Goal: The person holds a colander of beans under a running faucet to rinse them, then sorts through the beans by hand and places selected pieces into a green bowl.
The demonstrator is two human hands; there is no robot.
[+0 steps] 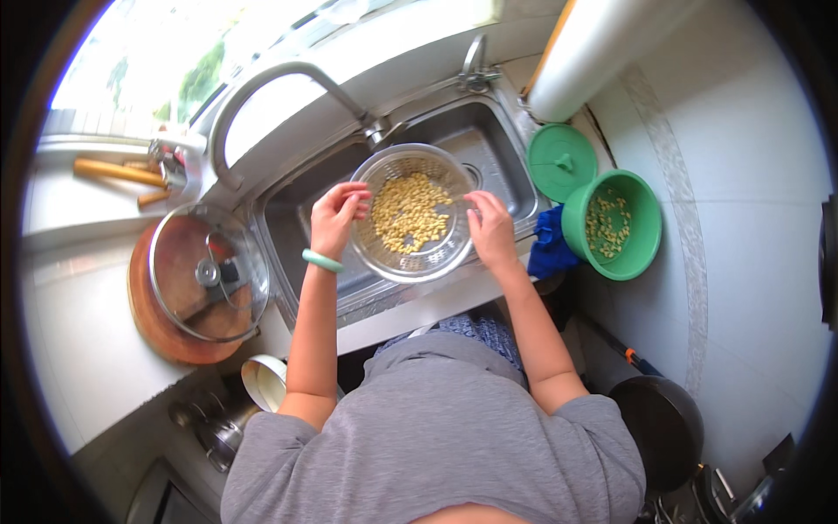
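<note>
A clear, perforated colander (419, 265) holds a layer of pale yellow beans (412, 209) over the double-basin sink. My left hand (339, 217), with a pale green bangle (322, 261) at its wrist, has its fingers curled at the colander's left rim. On the opposite side, the fingers and thumb of my right hand (490, 226) grip the right rim. Whether the colander also rests on the sink's divider cannot be seen. Above it, the curved faucet (314, 69) ends in a spout near its back rim.
Right of the sink (484, 131) stand a green basin (645, 229) with pale pieces, a green lid (560, 160) and a blue cloth (553, 245). A glass pot lid (196, 308) lies on a round wooden board (145, 321) at left. A dark pan (658, 432) is at lower right.
</note>
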